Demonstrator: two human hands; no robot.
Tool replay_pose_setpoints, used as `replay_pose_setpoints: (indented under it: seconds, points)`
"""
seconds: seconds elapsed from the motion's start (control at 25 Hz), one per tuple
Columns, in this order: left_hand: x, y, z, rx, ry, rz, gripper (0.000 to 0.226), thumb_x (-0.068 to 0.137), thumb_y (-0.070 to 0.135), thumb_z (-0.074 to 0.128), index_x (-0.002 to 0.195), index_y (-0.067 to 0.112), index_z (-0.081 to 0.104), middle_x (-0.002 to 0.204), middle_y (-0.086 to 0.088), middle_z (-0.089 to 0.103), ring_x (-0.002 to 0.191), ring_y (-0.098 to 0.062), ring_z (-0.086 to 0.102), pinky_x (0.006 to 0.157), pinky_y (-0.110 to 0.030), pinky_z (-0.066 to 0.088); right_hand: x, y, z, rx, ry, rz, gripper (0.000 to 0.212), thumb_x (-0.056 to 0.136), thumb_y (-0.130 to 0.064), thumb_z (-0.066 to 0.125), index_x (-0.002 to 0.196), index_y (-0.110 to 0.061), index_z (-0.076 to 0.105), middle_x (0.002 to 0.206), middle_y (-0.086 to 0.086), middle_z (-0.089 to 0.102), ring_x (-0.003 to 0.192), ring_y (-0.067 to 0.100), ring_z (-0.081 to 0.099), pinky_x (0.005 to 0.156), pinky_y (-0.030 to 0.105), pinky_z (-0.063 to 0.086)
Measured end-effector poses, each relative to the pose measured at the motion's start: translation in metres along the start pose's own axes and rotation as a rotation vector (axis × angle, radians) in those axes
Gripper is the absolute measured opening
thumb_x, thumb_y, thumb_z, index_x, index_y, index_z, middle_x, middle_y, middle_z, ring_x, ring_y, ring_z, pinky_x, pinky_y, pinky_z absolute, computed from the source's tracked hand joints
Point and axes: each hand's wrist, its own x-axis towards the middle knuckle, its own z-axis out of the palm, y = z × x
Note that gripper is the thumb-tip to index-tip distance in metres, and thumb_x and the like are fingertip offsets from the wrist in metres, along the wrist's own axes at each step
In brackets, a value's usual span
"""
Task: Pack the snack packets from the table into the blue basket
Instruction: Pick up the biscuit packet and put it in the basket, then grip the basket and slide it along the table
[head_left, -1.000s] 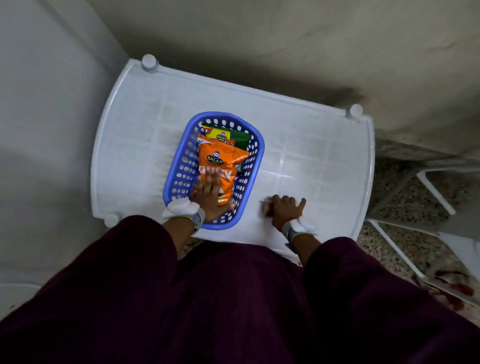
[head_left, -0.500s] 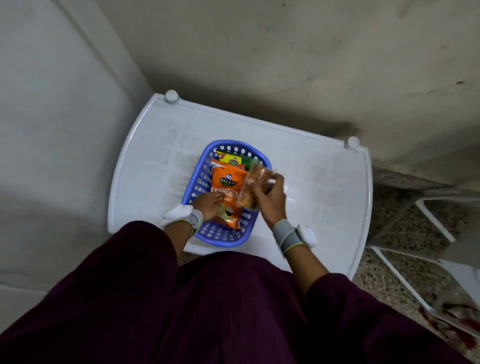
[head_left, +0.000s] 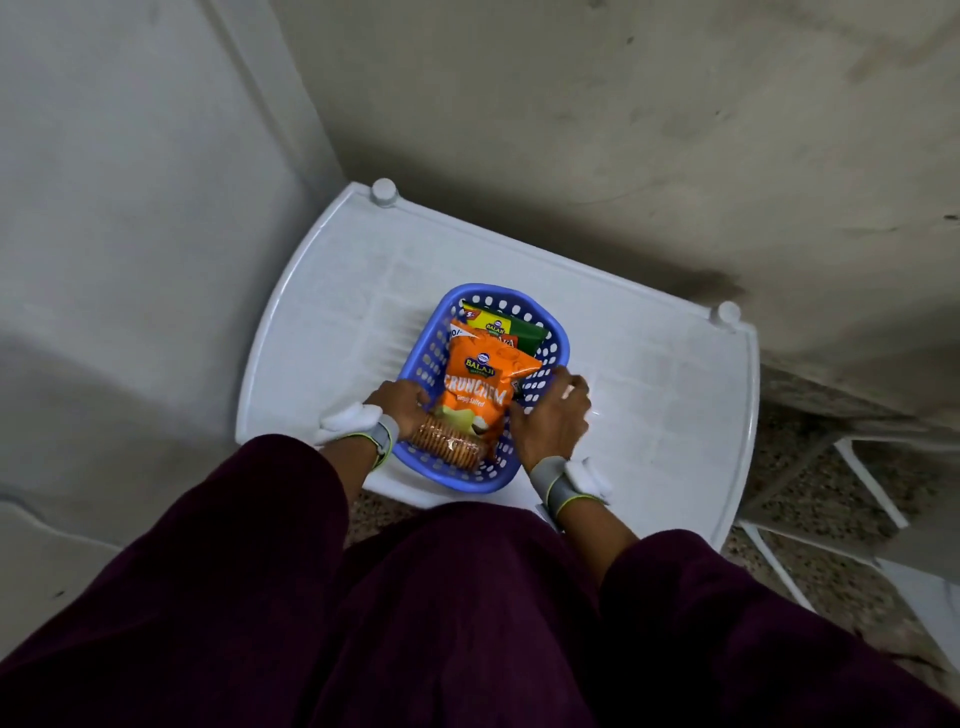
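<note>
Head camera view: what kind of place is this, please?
Probably a corner of a home. A white plastic table stands against bare, stained walls, on a speckled stone floor, with a blue basket of snack packets.

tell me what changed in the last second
The right hand lifted the biscuit pack off the table, dropped it into the basket's near end and let go. The left hand shifted to the basket's rim. The orange packet stayed put.

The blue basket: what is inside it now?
In the blue basket lie an orange chips packet on top, a clear biscuit pack at the near end, and a yellow-green packet at the far end. Whatever is beneath them is covered.
</note>
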Motion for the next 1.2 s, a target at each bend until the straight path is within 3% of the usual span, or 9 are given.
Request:
replay_pose_setpoints:
  seconds: [0.12, 0.2, 0.28, 0.4, 0.68, 0.8, 1.0, 1.12, 1.2]
  points:
    - [0.000, 0.005, 0.000, 0.063, -0.001, 0.012, 0.032, 0.087, 0.015, 0.052, 0.116, 0.013, 0.065, 0.133, -0.018, 0.058, 0.119, -0.036, 0.056, 0.099, -0.036, 0.046, 0.001, 0.002, 0.005, 0.403, -0.323, 0.551, 0.083, 0.070, -0.010, 0.073, 0.135, -0.005, 0.023, 0.138, 0.023, 0.040, 0.120, 0.041, 0.047, 0.092, 0.056, 0.045]
    - [0.002, 0.005, -0.004, 0.076, -0.012, 0.017, 0.032, 0.087, 0.016, 0.052, 0.117, 0.013, 0.064, 0.133, -0.018, 0.058, 0.120, -0.035, 0.055, 0.099, -0.036, 0.045, -0.005, -0.005, 0.008, 0.574, -0.523, 0.693, 0.049, 0.073, 0.006, 0.061, 0.117, 0.000, 0.040, 0.118, 0.023, 0.055, 0.098, 0.039, 0.057, 0.079, 0.059, 0.049]
    - [0.005, 0.003, -0.013, 0.082, -0.019, 0.016, 0.032, 0.087, 0.016, 0.054, 0.117, 0.011, 0.065, 0.131, -0.019, 0.059, 0.119, -0.036, 0.056, 0.099, -0.037, 0.046, -0.008, -0.014, 0.006, 0.578, -0.518, 0.629, 0.027, 0.073, 0.017, 0.047, 0.092, -0.002, 0.051, 0.094, 0.022, 0.059, 0.085, 0.037, 0.056, 0.077, 0.061, 0.050]
    - [0.015, -0.009, -0.040, 0.003, 0.036, 0.002, 0.031, 0.089, 0.013, 0.050, 0.113, 0.005, 0.066, 0.128, -0.020, 0.062, 0.116, -0.038, 0.058, 0.098, -0.040, 0.048, 0.001, -0.045, 0.005, 0.596, -0.511, 0.518, 0.031, 0.073, 0.020, 0.041, 0.067, -0.009, 0.049, 0.072, 0.017, 0.054, 0.082, 0.037, 0.053, 0.076, 0.059, 0.049]
    - [0.027, -0.046, -0.121, -0.218, 0.269, -0.034, 0.028, 0.089, 0.018, 0.049, 0.109, 0.008, 0.066, 0.121, -0.021, 0.065, 0.112, -0.039, 0.059, 0.092, -0.040, 0.049, 0.046, -0.148, 0.046, 0.529, -0.488, 0.272, 0.037, 0.069, 0.014, 0.049, 0.100, -0.007, 0.056, 0.110, 0.027, 0.062, 0.088, 0.040, 0.057, 0.076, 0.058, 0.055]
    - [0.023, -0.064, -0.142, -0.248, 0.314, -0.039, 0.029, 0.089, 0.016, 0.047, 0.109, 0.006, 0.065, 0.122, -0.023, 0.065, 0.114, -0.038, 0.058, 0.096, -0.040, 0.049, 0.063, -0.180, 0.064, 0.473, -0.511, 0.230, 0.044, 0.071, 0.012, 0.052, 0.113, 0.001, 0.056, 0.105, 0.024, 0.060, 0.094, 0.043, 0.059, 0.079, 0.059, 0.054]
    - [0.012, -0.079, -0.158, -0.337, 0.361, -0.049, 0.028, 0.087, 0.007, 0.049, 0.108, 0.008, 0.068, 0.118, -0.019, 0.068, 0.113, -0.033, 0.060, 0.095, -0.034, 0.047, 0.075, -0.193, 0.088, 0.447, -0.528, 0.279, 0.036, 0.071, 0.014, 0.050, 0.105, 0.006, 0.055, 0.087, 0.020, 0.057, 0.080, 0.034, 0.057, 0.082, 0.062, 0.053]
    - [0.004, -0.081, -0.152, -0.303, 0.350, -0.037, 0.028, 0.087, 0.008, 0.050, 0.109, 0.009, 0.068, 0.118, -0.019, 0.068, 0.114, -0.033, 0.060, 0.096, -0.034, 0.047, 0.064, -0.185, 0.081, 0.488, -0.562, 0.323, 0.025, 0.075, 0.016, 0.052, 0.095, 0.001, 0.051, 0.068, 0.016, 0.054, 0.064, 0.033, 0.056, 0.084, 0.055, 0.053]
    - [0.000, -0.076, -0.150, -0.273, 0.330, -0.021, 0.027, 0.087, 0.011, 0.050, 0.108, 0.009, 0.067, 0.117, -0.020, 0.068, 0.113, -0.034, 0.060, 0.096, -0.035, 0.047, 0.058, -0.185, 0.065, 0.436, -0.560, 0.294, 0.027, 0.078, 0.004, 0.058, 0.103, 0.003, 0.050, 0.076, 0.016, 0.056, 0.068, 0.030, 0.056, 0.078, 0.042, 0.051]
